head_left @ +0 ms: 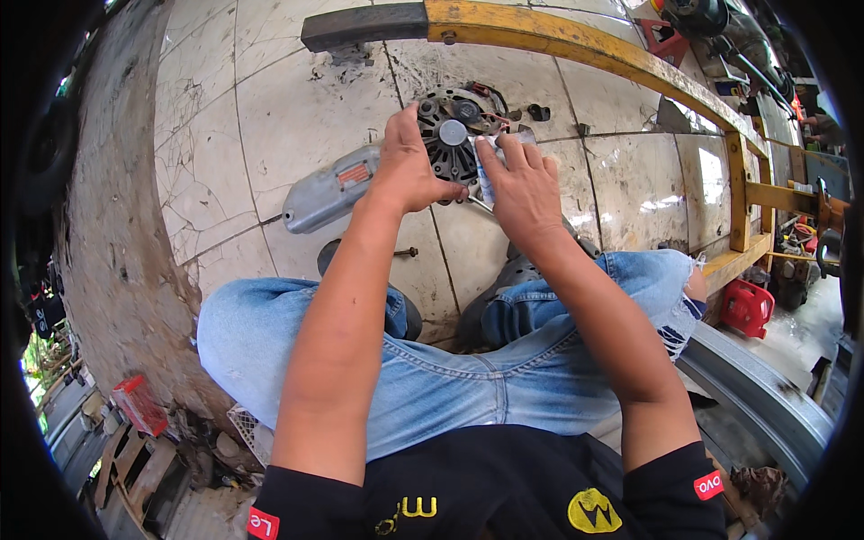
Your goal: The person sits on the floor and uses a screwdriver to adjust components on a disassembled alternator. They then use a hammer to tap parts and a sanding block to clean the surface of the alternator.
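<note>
- Fingers of the left hand (409, 166) curl around the near edge of the alternator (454, 135), thumb pressed low against its dark, vented face.
- Right hand (520, 184) pinches a small white-and-blue piece (490, 166) against the alternator's right side, fingers folded over it.
- Alternator sits on the cracked tile floor (270, 117), just ahead of the person's knees, both hands touching it.
- Grey metal housing (328, 189) lies on the tiles just left of the left wrist.
- Small bolt (405, 252) rests near the left forearm.
- Yellow steel frame (576, 45) runs beyond the alternator.
</note>
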Action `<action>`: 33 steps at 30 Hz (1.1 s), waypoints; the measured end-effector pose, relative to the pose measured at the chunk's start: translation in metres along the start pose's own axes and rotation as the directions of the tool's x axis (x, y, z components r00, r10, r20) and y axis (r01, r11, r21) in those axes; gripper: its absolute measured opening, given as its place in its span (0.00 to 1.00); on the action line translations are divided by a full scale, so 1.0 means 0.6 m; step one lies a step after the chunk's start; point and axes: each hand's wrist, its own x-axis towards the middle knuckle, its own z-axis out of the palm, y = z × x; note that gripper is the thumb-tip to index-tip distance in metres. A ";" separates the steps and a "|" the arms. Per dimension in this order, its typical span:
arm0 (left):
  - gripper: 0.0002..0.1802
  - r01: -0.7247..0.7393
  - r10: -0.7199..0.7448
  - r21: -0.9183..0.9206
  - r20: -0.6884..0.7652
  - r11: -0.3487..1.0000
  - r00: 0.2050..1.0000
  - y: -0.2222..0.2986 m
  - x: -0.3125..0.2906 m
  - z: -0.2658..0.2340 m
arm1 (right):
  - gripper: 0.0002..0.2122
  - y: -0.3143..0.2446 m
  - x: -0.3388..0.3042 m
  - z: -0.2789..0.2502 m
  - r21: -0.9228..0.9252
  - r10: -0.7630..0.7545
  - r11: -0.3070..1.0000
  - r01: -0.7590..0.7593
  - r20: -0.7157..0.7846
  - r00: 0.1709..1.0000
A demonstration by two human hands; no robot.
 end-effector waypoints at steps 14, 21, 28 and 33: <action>0.77 0.162 -0.161 -0.009 0.018 0.987 0.987 0.020 -0.001 -0.001 | 0.25 -0.020 0.013 -0.004 -0.097 -0.005 0.995 0.020 0.155 0.988; 0.76 0.225 -0.226 0.029 0.039 0.974 0.973 0.027 0.002 -0.008 | 0.24 -0.030 0.028 -0.005 -0.192 0.001 0.981 0.033 0.175 0.985; 0.75 0.211 -0.218 0.080 0.092 0.974 0.972 0.025 0.006 -0.014 | 0.24 -0.023 0.010 -0.003 -0.203 -0.067 0.974 0.100 0.163 0.984; 0.75 0.278 -0.282 0.058 0.088 0.959 0.955 0.040 0.005 -0.018 | 0.24 -0.025 0.022 0.001 -0.198 -0.041 0.978 0.064 0.117 0.992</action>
